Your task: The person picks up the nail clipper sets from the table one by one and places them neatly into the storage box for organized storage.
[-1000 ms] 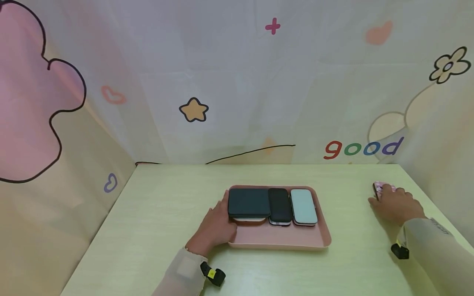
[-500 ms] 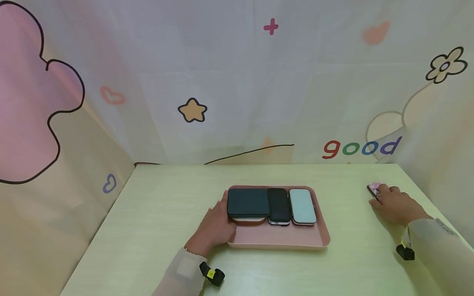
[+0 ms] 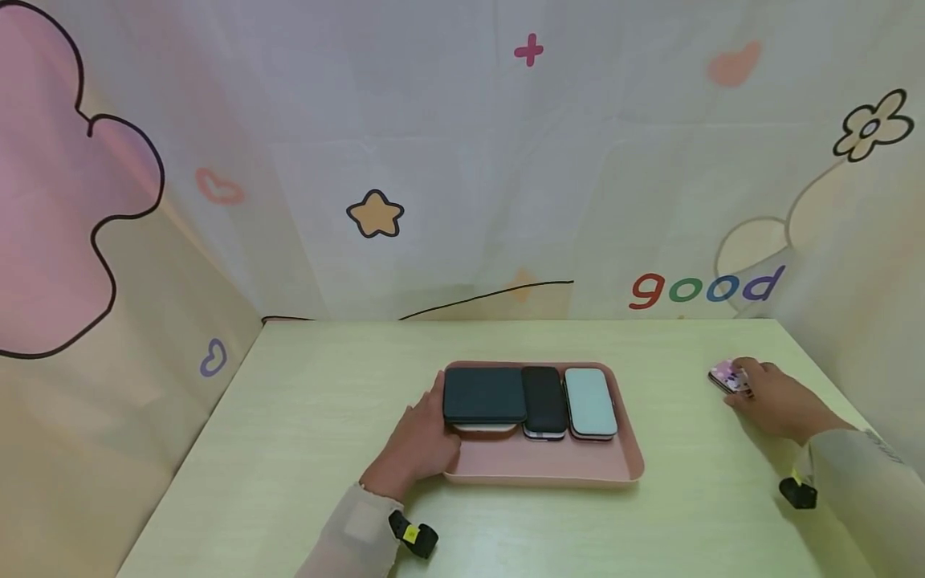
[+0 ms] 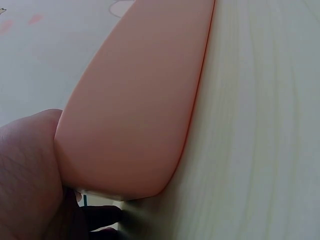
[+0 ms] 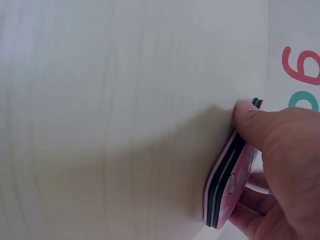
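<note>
My left hand [image 3: 421, 443] grips the left end of a pink tray [image 3: 538, 474]. In the left wrist view the thumb lies at the rim of the tray [image 4: 130, 105], the other fingers mostly hidden behind its end. At the right of the table my right hand [image 3: 779, 400] pinches a small flat pink patterned case [image 3: 725, 376]. Seen from the right wrist, this case [image 5: 225, 185] has a doubled black edge and a small light tab on its side. The thumb presses one edge, and the fingers curl round the far side.
In the tray a dark teal flat case [image 3: 484, 393] lies over a pale item, beside a black phone-shaped item [image 3: 544, 399] and a pale blue one [image 3: 590, 401]. The light wooden table [image 3: 303, 449] ends at a printed curtain [image 3: 448, 160] behind and at both sides.
My right hand has slid slightly left across the table with the pink case, which has turned and shows more of its top. The left hand and the tray stay in place.
</note>
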The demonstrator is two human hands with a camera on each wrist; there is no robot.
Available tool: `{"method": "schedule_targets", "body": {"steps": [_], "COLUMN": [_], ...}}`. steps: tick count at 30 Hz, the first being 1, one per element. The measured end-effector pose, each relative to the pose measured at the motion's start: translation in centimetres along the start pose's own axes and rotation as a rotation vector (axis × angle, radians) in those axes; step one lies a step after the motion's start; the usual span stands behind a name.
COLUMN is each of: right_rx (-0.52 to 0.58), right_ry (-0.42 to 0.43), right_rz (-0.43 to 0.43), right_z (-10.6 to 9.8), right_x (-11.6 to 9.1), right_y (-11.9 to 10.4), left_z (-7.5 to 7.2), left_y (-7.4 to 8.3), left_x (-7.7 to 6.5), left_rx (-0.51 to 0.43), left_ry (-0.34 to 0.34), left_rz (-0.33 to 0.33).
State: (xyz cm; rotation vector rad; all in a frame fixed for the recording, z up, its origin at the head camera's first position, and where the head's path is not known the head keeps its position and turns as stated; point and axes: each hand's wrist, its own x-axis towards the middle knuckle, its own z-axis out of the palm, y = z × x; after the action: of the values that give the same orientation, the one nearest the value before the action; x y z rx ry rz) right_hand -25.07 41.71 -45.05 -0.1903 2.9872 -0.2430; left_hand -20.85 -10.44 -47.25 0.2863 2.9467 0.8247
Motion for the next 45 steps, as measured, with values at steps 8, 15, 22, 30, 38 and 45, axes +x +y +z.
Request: {"method": "schedule_targets", "body": {"steps": [8,15,22,30,38,45], "right_rx": [0.067,0.083,0.056,0.003,-0.034,-0.007], "right_ry": [-0.047,-0.028,0.004,0.072,0.131,0.132], "right_rz": [0.004,-0.059,-0.15,-0.25,-0.356,-0.418], "right_z": [0.0,0.3,0.0,-1.8,-2.4,-2.9], "right_x": [0.2,0.4,0.5,0.3,0.4,0.4], "right_y": [-0.7,-2.4,-5.0,-9.0,-13.2,-16.6], "left_z": [0.1,0.1,0.1,0.0,-0.1,-0.2], "left_y": [-0.2,-0.2,0.0,0.0,0.1,0.2], "left_x": [0.0,0.0,0.1,0.1,-0.1,-0.1], "left_rx": [-0.012,-0.004,-0.014,-0.004,-0.006,-0.008], "left_ry": [-0.005,-0.002,-0.018,-0.007,-0.005,-0.007], "left_rz": [-0.004,0.002,-0.009,-0.007,-0.01,-0.007]}}
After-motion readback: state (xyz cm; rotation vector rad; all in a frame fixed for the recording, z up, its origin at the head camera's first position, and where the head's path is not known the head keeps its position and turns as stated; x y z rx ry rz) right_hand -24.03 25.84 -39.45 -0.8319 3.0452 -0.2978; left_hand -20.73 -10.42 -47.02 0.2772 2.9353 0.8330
